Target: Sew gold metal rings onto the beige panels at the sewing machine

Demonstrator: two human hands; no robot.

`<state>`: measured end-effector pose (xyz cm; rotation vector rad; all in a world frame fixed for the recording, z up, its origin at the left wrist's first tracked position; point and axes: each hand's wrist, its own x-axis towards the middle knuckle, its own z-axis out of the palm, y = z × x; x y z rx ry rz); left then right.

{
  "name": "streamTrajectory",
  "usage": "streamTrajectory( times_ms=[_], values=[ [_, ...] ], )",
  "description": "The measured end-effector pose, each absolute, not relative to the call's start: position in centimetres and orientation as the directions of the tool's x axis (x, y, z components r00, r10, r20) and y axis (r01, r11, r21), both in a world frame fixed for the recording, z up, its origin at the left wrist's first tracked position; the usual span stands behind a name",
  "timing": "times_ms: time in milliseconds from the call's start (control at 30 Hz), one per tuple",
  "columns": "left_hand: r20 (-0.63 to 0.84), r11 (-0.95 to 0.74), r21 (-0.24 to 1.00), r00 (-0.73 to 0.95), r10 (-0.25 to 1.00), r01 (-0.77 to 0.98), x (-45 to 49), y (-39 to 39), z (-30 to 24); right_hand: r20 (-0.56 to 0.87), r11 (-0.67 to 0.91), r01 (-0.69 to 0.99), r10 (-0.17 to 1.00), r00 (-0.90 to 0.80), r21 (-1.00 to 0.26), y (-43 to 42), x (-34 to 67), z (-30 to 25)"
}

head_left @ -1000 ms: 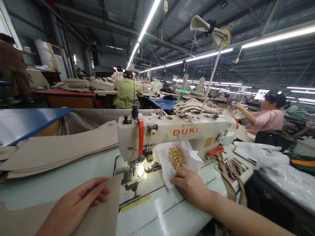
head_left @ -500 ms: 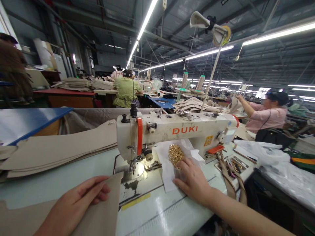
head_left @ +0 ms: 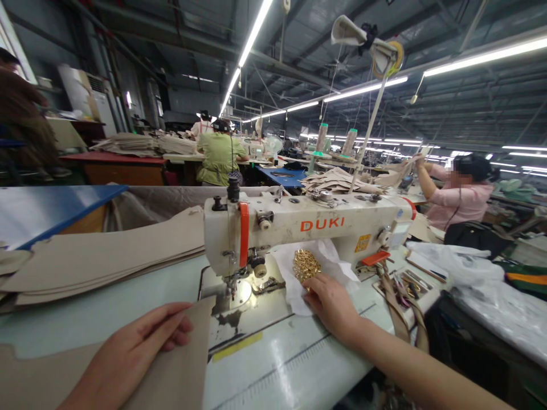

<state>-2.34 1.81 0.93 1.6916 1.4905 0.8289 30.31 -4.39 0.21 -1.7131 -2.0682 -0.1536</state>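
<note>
My left hand (head_left: 141, 341) is closed, fingers curled, on a beige panel (head_left: 188, 364) at the front left. That panel's right edge lies beside the needle plate (head_left: 239, 293) of a white sewing machine (head_left: 286, 222). Under the machine's arm, a pile of small gold metal fittings (head_left: 304, 263) sits on a crumpled white sheet (head_left: 294, 299). My right hand (head_left: 335, 304) reaches the pile's near edge, thumb and fingertips pinched together on the gold fittings. The fingers partly hide which pieces they hold.
Stacked beige panels (head_left: 106, 253) lie left of the machine. A small tray of tools (head_left: 412, 285) and beige straps (head_left: 393, 307) are at the right, beside plastic bags (head_left: 465, 267). A co-worker in pink (head_left: 461, 199) handles beige material behind; another in green (head_left: 220, 154) sits ahead.
My right thumb and fingers have drawn together at the pile's edge. The white sheet's near edge has shifted up, away from me. My left hand stays on the panel.
</note>
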Motion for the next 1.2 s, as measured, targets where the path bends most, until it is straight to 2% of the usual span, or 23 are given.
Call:
streamTrajectory(
  times_ms=[100,300,400,667,900,1033,1200],
  values=[
    [-0.055,-0.021,0.871,0.139,0.989,0.490,-2.3,1.7,1.0,0.429,0.257,0.956,0.886,-0.174,-0.141,-4.2,30.7,-0.1],
    [-0.067,-0.006,0.876,0.134,0.989,0.483,-2.0,1.5,1.5,0.447,0.277,0.960,0.854,-0.264,0.038,-3.6,31.0,0.2],
    [-0.074,-0.003,0.878,0.142,0.987,0.479,-2.0,1.6,1.4,0.430,0.264,0.961,0.861,-0.271,0.077,-3.5,30.8,0.3],
    [-0.075,-0.007,0.871,0.146,0.986,0.492,-2.2,1.5,1.5,0.394,0.297,0.953,0.871,-0.293,0.051,-3.5,30.8,0.5],
    [-0.074,-0.005,0.871,0.140,0.987,0.491,-1.9,1.4,1.6,0.407,0.368,0.928,0.857,-0.314,-0.059,-5.1,30.3,1.6],
    [-0.078,0.002,0.872,0.136,0.988,0.490,-1.8,1.4,1.6,0.403,0.309,0.950,0.875,-0.269,-0.037,-4.3,30.0,1.5],
    [-0.067,-0.019,0.868,0.154,0.986,0.496,-2.2,1.6,1.1,0.396,0.188,0.975,0.909,-0.129,-0.115,-2.8,29.7,1.2]
  ],
)
